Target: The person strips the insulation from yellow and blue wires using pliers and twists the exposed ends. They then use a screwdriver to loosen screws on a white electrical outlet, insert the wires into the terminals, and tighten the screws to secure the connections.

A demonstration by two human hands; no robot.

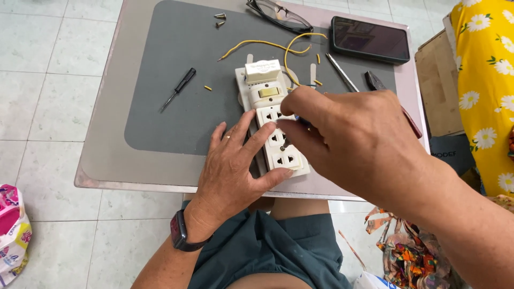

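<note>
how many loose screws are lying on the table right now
2: both on the grey mat's far edge, one just above the other, left of the glasses. Hands may hide more.

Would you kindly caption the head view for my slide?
Left hand steadies a white socket panel on a grey mat while the right hand works at it.

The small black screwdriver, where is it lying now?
In the head view, the black screwdriver lies on the grey mat, left of the white socket strip, with a small yellow wire piece just to its right.
</note>
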